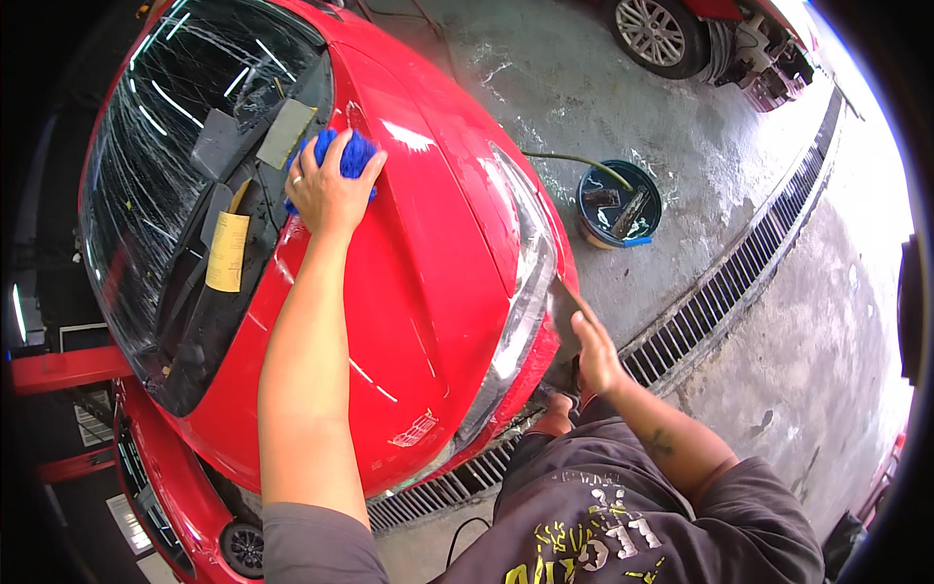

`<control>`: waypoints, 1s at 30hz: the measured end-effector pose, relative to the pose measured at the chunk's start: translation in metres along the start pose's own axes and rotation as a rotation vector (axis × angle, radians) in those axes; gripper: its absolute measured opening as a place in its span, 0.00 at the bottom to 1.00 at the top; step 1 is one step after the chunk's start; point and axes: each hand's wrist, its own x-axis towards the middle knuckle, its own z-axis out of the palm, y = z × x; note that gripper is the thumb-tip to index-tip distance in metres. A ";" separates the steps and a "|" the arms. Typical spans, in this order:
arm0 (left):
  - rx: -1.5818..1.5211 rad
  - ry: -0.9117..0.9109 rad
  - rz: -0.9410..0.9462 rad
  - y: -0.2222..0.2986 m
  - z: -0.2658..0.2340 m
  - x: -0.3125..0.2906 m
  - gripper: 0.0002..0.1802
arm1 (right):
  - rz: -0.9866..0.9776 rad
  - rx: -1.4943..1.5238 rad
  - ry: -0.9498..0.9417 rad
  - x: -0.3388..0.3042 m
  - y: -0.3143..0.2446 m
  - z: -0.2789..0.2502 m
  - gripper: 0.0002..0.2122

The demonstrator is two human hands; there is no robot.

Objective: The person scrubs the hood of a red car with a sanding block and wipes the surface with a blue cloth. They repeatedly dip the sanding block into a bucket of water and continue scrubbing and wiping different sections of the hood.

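My left hand (333, 190) is closed over a bunched blue cloth (350, 156), pressing it on the red car hood (389, 243) close to the windshield's base. A ring shows on one finger. By the headlight (525, 253), at the hood's front corner, my right hand (597, 358) grips a flat grey-brown sheet (567, 307); its exact kind is unclear. Beside the left hand, a grey block (222, 144) and a greenish-grey pad (287, 133) lie at the foot of the wet windshield. A yellowish sheet of paper (228, 253) is draped near the wiper.
A dark bucket (621, 204) of water, with dark pieces inside and a hose (584, 161) running in, stands on the wet floor beyond the headlight. A drain grate (720, 282) crosses the floor. Other red cars stand at the far right (657, 34) and lower left (170, 477).
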 end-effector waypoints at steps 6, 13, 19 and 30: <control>-0.130 -0.023 0.043 0.058 -0.005 -0.038 0.25 | -0.082 -0.103 -0.047 0.026 0.003 -0.032 0.32; -0.284 -0.117 0.295 0.072 -0.091 -0.233 0.14 | -0.342 -0.429 0.016 0.030 -0.009 0.044 0.30; -0.161 -0.220 0.402 -0.001 -0.110 -0.196 0.18 | -0.597 -0.867 0.154 0.053 0.008 0.130 0.30; -0.257 -0.140 0.615 -0.170 -0.111 -0.155 0.33 | -0.414 -1.072 0.312 -0.087 0.218 0.226 0.37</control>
